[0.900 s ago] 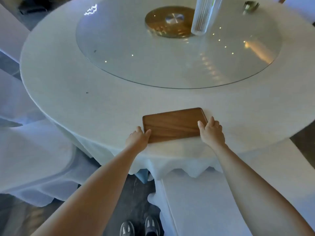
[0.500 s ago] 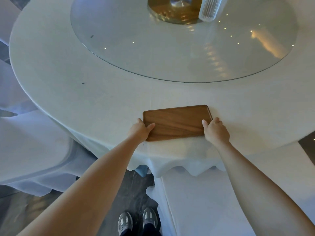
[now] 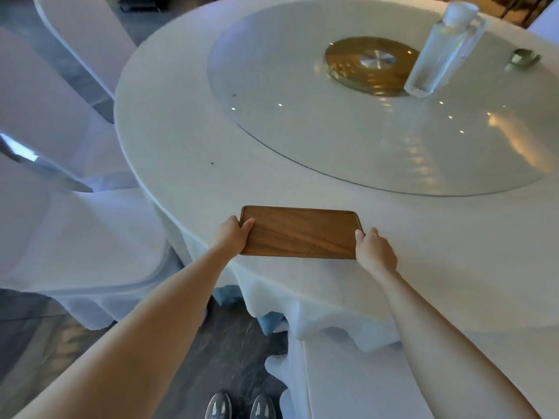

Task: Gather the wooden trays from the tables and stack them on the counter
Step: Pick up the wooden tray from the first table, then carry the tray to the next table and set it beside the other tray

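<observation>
A flat rectangular wooden tray lies at the near edge of a round table covered in white cloth. My left hand grips the tray's left short end, thumb on top. At the right short end my right hand holds it the same way. The tray looks level and close to the cloth; I cannot tell whether it is lifted off it.
A glass turntable with a brass hub fills the table's middle, carrying a tall clear ribbed vessel and a small metal dish. White-covered chairs stand at the left and below the table. My shoes are on dark floor.
Both hands have closed more firmly on the tray's ends. The view has swung left and tilted, so the tray now sits slightly rotated in view and more of the left chairs shows.
</observation>
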Available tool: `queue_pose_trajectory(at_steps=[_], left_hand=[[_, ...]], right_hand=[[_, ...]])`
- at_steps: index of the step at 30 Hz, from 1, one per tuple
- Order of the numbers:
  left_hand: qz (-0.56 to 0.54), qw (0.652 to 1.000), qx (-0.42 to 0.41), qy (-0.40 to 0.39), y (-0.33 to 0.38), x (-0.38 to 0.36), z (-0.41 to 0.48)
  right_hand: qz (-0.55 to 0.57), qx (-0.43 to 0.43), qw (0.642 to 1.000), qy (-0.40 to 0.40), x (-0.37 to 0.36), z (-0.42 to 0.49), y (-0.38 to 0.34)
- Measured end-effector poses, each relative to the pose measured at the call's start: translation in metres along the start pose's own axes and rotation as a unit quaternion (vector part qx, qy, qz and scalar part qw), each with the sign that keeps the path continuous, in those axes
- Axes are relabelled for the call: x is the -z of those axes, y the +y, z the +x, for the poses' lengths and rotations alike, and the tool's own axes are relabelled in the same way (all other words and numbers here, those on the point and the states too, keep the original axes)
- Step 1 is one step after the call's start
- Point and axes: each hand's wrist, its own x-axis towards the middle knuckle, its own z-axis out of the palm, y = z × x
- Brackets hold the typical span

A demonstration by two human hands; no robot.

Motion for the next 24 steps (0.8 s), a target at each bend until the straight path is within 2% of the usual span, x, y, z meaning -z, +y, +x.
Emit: queue_pose_trajectory(at_steps=[10,18,24], left_hand=[[-0.099,0.975,0.086,0.18,-0.099,0.161,-0.02],[-0.103,0.932,0.17,0.302,-0.23,0.287,-0.073],[-0.097,0.911,0.21,0.343,-0.357,0.372,-0.112]], right_hand=[[0.043,0.19,0.981,0.008,-0.008,-0.047,-0.189],[0.058,0.347,0.936,-0.02,-0.046,-0.146,-0.347],[0.049,0.419,0.906,-0.044,-0.105,-0.249,-0.454]])
